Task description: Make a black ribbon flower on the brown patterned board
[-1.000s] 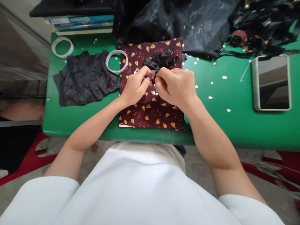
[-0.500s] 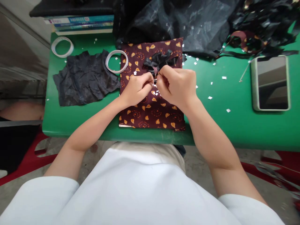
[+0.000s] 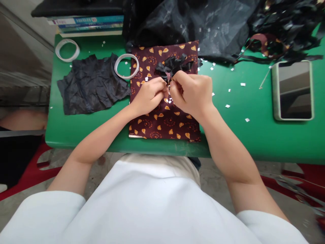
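Left hand (image 3: 149, 95): sits slightly lower on my feed than one second ago, its fingertips down from the black bundle (image 3: 175, 63); I have them pressed together in a pinch, but what lies between is too small to make out.
Right hand (image 3: 191, 89): almost where it was; clenched, thumb and forefinger gripping the bundle's lower end.
Bundle: unmoved, upper middle of the frame, its loops fanned toward the top, with a maroon scrap (image 3: 168, 76) at its base.
Patterned cover (image 3: 162, 126): under both hands, flat at centre on the green tabletop (image 3: 236, 142).
Rings: one white ring (image 3: 58, 51) at upper left; a second ring (image 3: 116, 67) partly over the cover's left edge.
Crumpled black sheet (image 3: 93, 86): left of centre.
Phone (image 3: 295, 89): right side, screen up.
Top of frame: books (image 3: 93, 22) at left, black plastic (image 3: 193, 27) in the middle, shredded heap (image 3: 291, 20) at right.
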Motion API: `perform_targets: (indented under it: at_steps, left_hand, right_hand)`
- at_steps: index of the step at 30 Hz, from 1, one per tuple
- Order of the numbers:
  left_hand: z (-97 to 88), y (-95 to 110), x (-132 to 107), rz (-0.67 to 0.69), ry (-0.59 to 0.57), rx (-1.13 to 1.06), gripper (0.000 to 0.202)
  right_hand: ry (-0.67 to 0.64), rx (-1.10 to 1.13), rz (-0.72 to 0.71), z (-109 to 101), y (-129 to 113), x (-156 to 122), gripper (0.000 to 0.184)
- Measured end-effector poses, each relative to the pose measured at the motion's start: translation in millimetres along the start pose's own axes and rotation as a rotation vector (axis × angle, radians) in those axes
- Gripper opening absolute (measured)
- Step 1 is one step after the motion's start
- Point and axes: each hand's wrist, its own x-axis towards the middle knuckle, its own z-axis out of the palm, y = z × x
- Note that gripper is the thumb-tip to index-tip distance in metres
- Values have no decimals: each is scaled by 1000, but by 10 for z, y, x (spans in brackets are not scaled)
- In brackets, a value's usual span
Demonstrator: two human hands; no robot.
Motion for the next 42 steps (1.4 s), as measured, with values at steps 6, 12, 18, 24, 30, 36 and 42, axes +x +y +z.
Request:
perform_targets:
  at_steps: [6, 12, 18, 24, 30, 36, 42]
  left_hand:
    - [-45, 90, 5, -75, -17, -57, 24]
    - [-85, 147, 3, -118, -7, -88, 21]
    - [-79, 135, 4, -108, 3, -70, 31]
    - [-68, 110, 3, -102, 75, -75, 41]
    - [-65, 118, -2, -144, 106, -104, 37]
    - [-56, 97, -9, -172, 129, -136, 31]
    - [-32, 58, -3, -178, 177, -182, 30]
  right_hand:
    - [41, -59, -19, 7, -2, 5, 26]
    - [53, -3, -4, 4, 2, 16, 27]
    - [53, 50, 17, 21, 25, 11, 29]
    - [39, 82, 37, 5, 7, 10, 29]
    - [63, 66, 52, -6, 2, 21, 30]
    - [69, 55, 63, -17, 22, 16, 35]
    - [116, 50, 45, -9, 15, 28, 33]
